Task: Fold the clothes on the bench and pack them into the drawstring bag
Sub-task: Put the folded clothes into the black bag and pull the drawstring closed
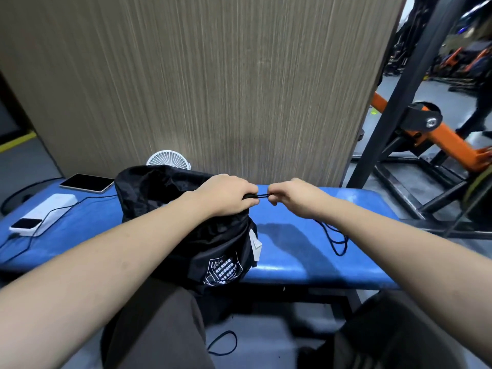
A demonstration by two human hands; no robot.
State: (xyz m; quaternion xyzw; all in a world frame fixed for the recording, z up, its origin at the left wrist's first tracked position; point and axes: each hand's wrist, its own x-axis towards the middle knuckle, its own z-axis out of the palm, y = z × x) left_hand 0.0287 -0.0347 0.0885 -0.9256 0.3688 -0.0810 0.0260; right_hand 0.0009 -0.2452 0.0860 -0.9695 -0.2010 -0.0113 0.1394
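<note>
In the head view, the black drawstring bag (202, 230) sits on the near edge of the blue bench (306, 251), bulging as if already filled; no loose clothes show on the bench. The left hand (226, 197) is curled round the gathered mouth of the bag, gripping the bunched fabric. Just to its right, the right hand (290, 197) pinches the black cord (262, 197) where it leaves the mouth, the cord running taut between the 2 hands. The slack of the cord trails in loops on the bench further right.

The step in hand looks like cinching the bag shut, near the end of the task. To do it well, the left hand should hold the gathered neck firmly while the right draws the cord straight out to the right, sliding fabric evenly along it so nothing snags. On the far left of the bench lie a tablet (86, 183), a white power bank (54, 206) and a small fan (169, 161), well apart from the bag.
</note>
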